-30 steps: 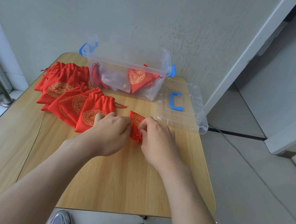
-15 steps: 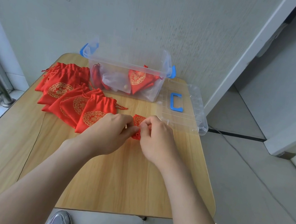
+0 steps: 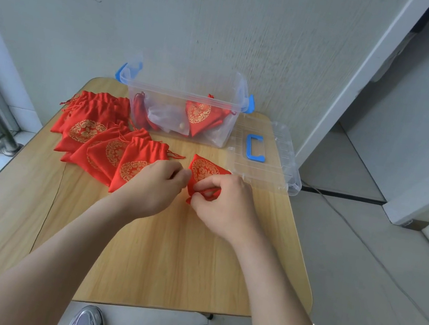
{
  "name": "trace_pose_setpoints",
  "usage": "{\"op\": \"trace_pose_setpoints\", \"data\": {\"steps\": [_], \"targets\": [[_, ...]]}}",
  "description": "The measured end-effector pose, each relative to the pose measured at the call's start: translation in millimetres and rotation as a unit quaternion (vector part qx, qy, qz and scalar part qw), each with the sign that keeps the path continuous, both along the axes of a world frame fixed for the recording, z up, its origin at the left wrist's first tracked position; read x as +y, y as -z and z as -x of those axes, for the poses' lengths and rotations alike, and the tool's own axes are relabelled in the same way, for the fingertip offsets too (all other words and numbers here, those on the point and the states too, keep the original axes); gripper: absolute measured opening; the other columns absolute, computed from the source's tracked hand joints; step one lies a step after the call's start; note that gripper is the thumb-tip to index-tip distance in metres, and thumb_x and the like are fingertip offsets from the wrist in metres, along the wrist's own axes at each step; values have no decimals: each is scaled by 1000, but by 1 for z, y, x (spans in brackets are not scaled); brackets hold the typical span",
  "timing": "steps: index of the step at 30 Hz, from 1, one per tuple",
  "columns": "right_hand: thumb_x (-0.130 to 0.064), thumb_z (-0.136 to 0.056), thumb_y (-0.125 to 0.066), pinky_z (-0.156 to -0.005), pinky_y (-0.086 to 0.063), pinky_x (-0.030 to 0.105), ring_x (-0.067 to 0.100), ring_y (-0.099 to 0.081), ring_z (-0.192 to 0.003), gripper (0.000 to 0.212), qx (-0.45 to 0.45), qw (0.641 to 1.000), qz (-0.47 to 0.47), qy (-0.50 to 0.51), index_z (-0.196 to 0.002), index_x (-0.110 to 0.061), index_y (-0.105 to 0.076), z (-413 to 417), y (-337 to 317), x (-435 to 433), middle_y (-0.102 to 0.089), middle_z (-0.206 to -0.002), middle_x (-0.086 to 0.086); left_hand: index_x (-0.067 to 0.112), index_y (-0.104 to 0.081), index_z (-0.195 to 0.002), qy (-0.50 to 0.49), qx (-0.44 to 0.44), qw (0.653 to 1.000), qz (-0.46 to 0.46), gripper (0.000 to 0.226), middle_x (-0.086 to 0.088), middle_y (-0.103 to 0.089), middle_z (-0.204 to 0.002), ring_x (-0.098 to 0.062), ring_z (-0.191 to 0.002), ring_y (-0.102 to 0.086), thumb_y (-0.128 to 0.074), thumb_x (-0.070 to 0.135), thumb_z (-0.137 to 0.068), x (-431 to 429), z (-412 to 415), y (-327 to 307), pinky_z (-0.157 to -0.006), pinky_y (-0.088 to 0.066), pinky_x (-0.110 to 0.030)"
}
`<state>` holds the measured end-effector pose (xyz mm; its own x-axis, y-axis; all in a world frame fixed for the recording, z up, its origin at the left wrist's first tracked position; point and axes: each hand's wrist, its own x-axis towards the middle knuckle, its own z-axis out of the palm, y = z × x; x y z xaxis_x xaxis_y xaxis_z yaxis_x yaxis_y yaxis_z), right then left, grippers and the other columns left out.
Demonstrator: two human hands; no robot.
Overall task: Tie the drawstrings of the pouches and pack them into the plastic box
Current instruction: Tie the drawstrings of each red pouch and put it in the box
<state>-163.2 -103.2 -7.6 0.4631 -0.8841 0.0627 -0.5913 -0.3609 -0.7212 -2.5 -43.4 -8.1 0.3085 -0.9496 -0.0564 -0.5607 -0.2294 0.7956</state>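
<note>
Here my right hand [image 3: 229, 206] pinches the red pouch [image 3: 205, 170] toward the table's [image 3: 164, 266] far right corner; my left hand [image 3: 158, 186] curls against it, grip unclear.

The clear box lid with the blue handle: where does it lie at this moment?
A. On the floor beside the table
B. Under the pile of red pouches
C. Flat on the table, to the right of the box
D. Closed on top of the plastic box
C: the clear lid lies flat on the wooden table, right beside the open plastic box, with its blue handle facing up.
</note>
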Motion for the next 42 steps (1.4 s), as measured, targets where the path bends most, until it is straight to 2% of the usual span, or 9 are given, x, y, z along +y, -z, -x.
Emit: {"op": "trace_pose_setpoints", "data": {"steps": [3,8,14,17,23,31,36,40,42], "targets": [[-24,-81,-77,-58,-47,5,-3,-66,-71,10,-20,1000,-20,-5,-86,-29,-84,-2,-4,3,-73,-71,-14,4,-61,-79,-33,73,997,9,44,-1,-62,-64,-15,-60,-57,-51,37,-109,1,0,-3,-66,-52,-39],[-26,-83,-76,-57,-52,12,3,-68,-69,6,-31,999,-31,-21,-82,-27,-82,-6,-7,5,-74,-70,-9,1,-72,-87,-63,216,974,31,39,-4,-70,-66,-12,-58,-63,-64,35,-105,3,2,-12,-64,-53,-32],[-22,-87,-77,-58,-42,4,-8,-64,-67,14,-62,995,-80,-15,-94,-31,-84,-10,-1,0,-75,-83,-15,8,-66,-97,-107,392,913,31,27,-12,-80,-99,-14,-57,-58,-63,33,-106,2,-4,-18,-51,-51,-28],[-24,-95,-72,-62,-44,7,-7,-64,-68,12,-83,991,-99,-19,-96,-31,-83,-12,-1,1,-74,-80,-16,12,-61,-95,-103,385,917,16,26,-8,-78,-93,-14,-56,-56,-58,35,-108,4,-6,-16,-50,-49,-27],[-34,-98,-69,-83,-55,25,6,-72,-94,14,-121,984,-128,-23,-109,-32,-78,-19,2,1,-77,-97,-9,14,-63,-97,-88,343,935,16,30,-1,-73,-79,-15,-55,-55,-59,42,-107,5,-8,-15,-51,-50,-28],[-39,-94,-78,-90,-63,42,13,-77,-89,15,-160,975,-154,-5,-100,-25,-80,-19,-2,5,-80,-90,-7,1,-66,-99,-40,251,967,24,41,0,-60,-65,-15,-52,-54,-61,41,-106,9,-7,-14,-50,-48,-30],[-36,-90,-84,-81,-62,32,14,-76,-85,15,-178,970,-160,41,-85,-21,-82,-18,-8,5,-80,-81,-4,-2,-70,-99,-41,220,974,33,41,2,-66,-65,-12,-51,-52,-62,38,-106,7,-6,-14,-47,-45,-28],[-22,-88,-82,-77,-52,23,14,-76,-87,14,-213,950,-219,66,-78,-12,-80,-15,-18,7,-80,-79,0,0,-70,-101,-38,231,972,15,37,-5,-81,-88,-12,-56,-51,-65,37,-105,7,-6,-16,-52,-45,-29],[-18,-87,-78,-74,-49,23,10,-73,-78,14,-218,945,-236,67,-77,-9,-77,-14,-20,7,-79,-78,2,0,-69,-105,-31,237,971,2,35,-7,-82,-93,-13,-59,-52,-66,35,-104,7,-7,-16,-55,-46,-29]]}}
